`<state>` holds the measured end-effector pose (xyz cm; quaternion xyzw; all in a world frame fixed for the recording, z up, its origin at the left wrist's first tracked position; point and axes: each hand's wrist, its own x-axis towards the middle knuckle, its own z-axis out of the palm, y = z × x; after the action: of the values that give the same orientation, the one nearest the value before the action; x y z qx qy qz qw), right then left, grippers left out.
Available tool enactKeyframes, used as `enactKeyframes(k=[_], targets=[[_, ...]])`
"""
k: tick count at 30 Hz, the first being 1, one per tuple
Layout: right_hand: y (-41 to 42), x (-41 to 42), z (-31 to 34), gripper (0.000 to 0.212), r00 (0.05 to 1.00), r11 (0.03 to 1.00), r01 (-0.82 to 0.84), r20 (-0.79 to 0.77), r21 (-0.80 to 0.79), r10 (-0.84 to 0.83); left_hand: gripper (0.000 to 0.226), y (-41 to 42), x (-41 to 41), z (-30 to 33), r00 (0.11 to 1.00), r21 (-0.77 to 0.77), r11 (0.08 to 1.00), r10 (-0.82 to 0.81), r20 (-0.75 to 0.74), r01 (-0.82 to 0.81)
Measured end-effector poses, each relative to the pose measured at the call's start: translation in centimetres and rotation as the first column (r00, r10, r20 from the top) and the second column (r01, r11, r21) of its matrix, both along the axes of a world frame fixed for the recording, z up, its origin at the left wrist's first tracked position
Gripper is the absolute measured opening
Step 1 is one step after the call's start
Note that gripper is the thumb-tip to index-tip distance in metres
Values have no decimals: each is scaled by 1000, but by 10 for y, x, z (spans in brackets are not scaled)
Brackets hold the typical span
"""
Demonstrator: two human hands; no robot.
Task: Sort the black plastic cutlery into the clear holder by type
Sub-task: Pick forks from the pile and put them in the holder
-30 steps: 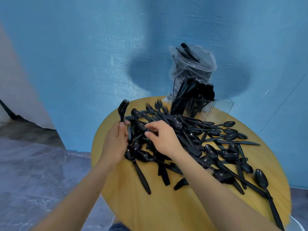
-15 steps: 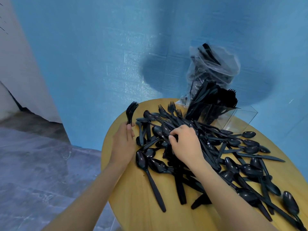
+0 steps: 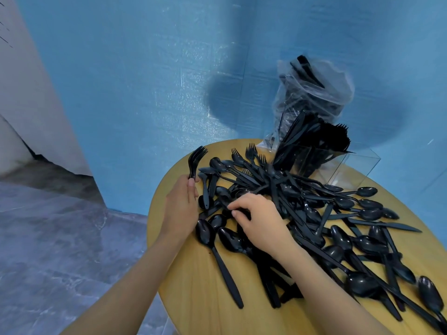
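Left hand at left edge of counter, gripping bunch of forks, tines up. Right hand down in cutlery pile, fingers curled, pinching a black piece. Clear holder far right, partly filled. Plastic bag just behind holder.

Plain indoor room, blue wall, grey marbled floor, round wooden table

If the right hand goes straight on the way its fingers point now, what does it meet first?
The right hand points left into the cutlery pile, fingers curled on a black piece there. Going on, it would probably meet the loose spoons first, then the left hand gripping forks; depth is uncertain.
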<state>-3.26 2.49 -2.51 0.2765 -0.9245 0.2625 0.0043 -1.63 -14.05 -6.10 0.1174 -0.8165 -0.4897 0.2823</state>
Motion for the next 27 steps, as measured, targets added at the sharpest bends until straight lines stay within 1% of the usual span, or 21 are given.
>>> enactKeyframes(k=[2,5,7,9,11,13,14,16,19,22,23,26,27], targets=[[3,4,0,22,1000,999,4,9,-50,-4,26,0,-1,0,1000,-2,1000,2,-5,-2],[8,-2,3,19,996,988,81,-26,-129,-85,27,0,-1,0,1000,-12,1000,-2,-4,2],[9,-12,8,22,989,985,115,-78,-125,-125,27,0,0,0,1000,-9,1000,-9,4,9],[8,-26,12,27,988,992,110,-103,-55,-115,27,0,0,0,1000,-2,1000,-11,10,12],[6,-38,13,31,994,995,85,-71,57,-81,27,0,0,0,1000,4,1000,-13,12,13],[5,-45,11,30,995,984,100,-17,149,-99,27,0,0,0,1000,3,1000,-15,4,15],[6,-46,10,27,992,977,128,-14,172,-127,27,0,1,0,1000,-1,1000,-17,1,17],[9,-46,7,27,980,961,201,-57,191,-193,27,1,1,1,1000,-5,1000,-16,2,16],[8,-49,7,33,957,942,277,-140,190,-253,27,1,1,1,1000,-1,1000,-15,8,15],[-2,-63,13,22,957,954,269,-152,130,-249,26,2,2,3,1000,2,1000,-15,11,15],[-7,-68,16,21,961,958,252,-153,137,-231,26,1,2,3,1000,-1,1000,-15,10,15],[-19,-83,19,29,975,939,214,-120,271,-187,25,1,2,3,1000,-11,1000,-17,5,17],[-22,-87,17,29,977,928,211,-100,307,-189,26,1,1,3,1000,-11,1000,-16,6,16]])
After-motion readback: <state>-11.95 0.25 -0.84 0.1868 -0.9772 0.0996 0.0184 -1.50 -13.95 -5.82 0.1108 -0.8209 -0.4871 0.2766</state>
